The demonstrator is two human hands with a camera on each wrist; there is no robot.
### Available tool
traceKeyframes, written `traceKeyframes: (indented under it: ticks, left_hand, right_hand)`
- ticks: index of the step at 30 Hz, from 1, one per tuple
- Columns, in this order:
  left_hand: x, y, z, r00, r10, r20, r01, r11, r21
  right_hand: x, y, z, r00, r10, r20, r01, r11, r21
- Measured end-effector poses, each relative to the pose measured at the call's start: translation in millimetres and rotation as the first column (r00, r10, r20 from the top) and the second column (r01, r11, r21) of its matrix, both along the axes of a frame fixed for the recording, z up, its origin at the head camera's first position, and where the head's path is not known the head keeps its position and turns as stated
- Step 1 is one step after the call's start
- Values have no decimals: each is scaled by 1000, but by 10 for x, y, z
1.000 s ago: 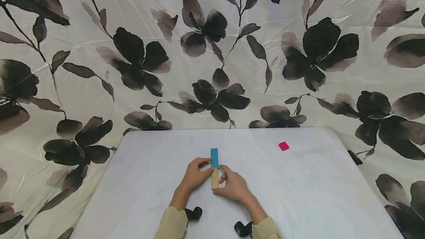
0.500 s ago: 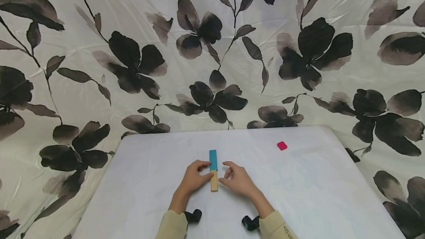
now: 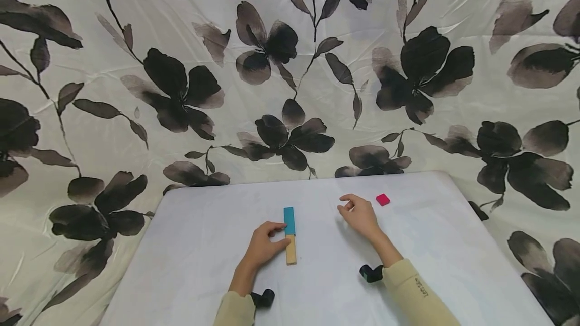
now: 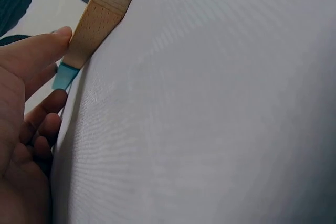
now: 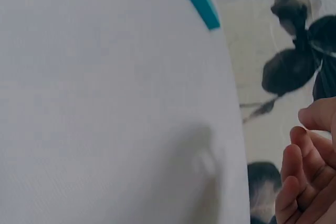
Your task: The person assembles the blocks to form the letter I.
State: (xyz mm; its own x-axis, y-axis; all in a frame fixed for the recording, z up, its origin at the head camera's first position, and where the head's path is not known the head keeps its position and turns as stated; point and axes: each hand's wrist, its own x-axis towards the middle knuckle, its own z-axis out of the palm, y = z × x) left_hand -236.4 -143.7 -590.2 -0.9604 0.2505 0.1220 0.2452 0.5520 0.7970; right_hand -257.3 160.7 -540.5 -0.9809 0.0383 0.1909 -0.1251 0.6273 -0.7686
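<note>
A blue block (image 3: 289,221) and a plain wooden block (image 3: 291,250) lie end to end on the white table. In the left wrist view the wooden block (image 4: 97,32) has "49" marked on its end. My left hand (image 3: 263,245) rests at their left side, thumb touching the wooden block and index finger at the blue one, not wrapped round either. My right hand (image 3: 361,218) is raised over the table with loosely bent fingers and holds nothing. Just beyond it to the right lies a small red block (image 3: 382,199).
The white table (image 3: 217,215) has its far edge behind the blocks, against a floral cloth (image 3: 317,84). Black wrist cameras (image 3: 264,299) jut inward from both sleeves.
My right hand has left the two blocks and moved right and away from me, up to near the red block. My left hand stays beside the blocks. The head view has shifted slightly.
</note>
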Motion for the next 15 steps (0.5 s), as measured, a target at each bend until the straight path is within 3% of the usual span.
traceKeyframes:
  ticks: [6,15]
  left_hand:
    - [-8,-14,-38,999,-48,-25,48,999,-20]
    - [-6,-25,-36,999,-43,-20,43,999,-14]
  right_hand:
    - [-114,363,64,996,-83,-9,84,996,40]
    - [-184,752,75,974,-226,-20,227,972,63]
